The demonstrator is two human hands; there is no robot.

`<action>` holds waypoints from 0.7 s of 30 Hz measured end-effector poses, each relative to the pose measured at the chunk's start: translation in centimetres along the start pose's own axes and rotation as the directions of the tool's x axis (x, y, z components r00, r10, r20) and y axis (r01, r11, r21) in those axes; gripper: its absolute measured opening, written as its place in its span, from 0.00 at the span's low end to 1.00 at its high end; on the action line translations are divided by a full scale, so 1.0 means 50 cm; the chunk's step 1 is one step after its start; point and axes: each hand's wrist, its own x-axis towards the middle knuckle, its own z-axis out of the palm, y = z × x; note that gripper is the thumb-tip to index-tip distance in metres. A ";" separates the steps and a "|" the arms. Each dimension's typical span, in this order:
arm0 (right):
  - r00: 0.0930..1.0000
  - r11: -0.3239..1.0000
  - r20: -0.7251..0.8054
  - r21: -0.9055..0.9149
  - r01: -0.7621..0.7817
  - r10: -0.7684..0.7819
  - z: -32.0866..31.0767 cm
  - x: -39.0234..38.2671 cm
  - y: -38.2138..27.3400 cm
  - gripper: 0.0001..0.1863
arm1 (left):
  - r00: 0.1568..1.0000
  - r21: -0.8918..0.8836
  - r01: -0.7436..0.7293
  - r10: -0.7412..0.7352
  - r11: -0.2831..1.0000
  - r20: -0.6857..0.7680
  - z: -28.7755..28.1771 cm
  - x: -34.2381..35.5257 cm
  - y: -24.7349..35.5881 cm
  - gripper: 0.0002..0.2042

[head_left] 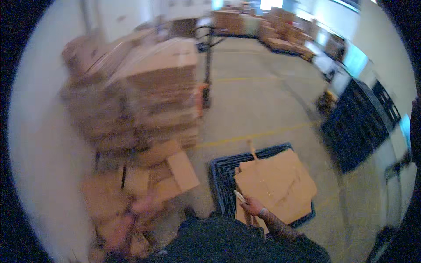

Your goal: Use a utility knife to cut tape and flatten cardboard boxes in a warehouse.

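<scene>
My right hand [252, 206] is closed round a slim white tool [239, 196], too blurred for me to tell its kind. It is over the left edge of a stack of flattened cardboard [276, 184], which lies on a black pallet [221, 175]. On the left, my left hand [147, 205] reaches down among loose cardboard boxes [103, 193], beside an open brown box [182, 171]. Motion smears its fingers, so whether it grips any cardboard is not visible.
A tall, wrapped load of cardboard [149, 87] stands at the left by the wall, with a pallet jack handle [208, 65] behind it. Black pallets [359, 122] are at the right. More boxes [280, 30] sit at the back. Yellow lines [254, 137] cross the floor.
</scene>
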 end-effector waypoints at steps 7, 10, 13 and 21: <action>0.936 0.913 0.267 0.275 -0.301 0.228 -0.051 0.003 -0.163 0.21 | 0.503 -0.742 -0.550 0.861 0.384 0.073 -0.424 -0.154 0.463 0.20; 0.922 0.957 0.314 0.107 -0.271 0.226 -0.069 -0.042 -0.033 0.22 | 0.565 -0.732 -0.584 0.823 0.351 -0.056 -0.363 -0.146 0.415 0.18; 0.944 0.970 0.265 0.084 -0.227 0.198 -0.031 -0.083 0.012 0.22 | 0.584 -0.642 -0.636 0.811 0.428 -0.038 -0.380 -0.127 0.403 0.17; 0.981 0.992 -0.153 0.055 -0.115 0.122 -0.084 -0.040 0.107 0.25 | 0.478 -0.151 -0.859 0.872 0.489 0.105 -0.346 -0.194 0.367 0.13</action>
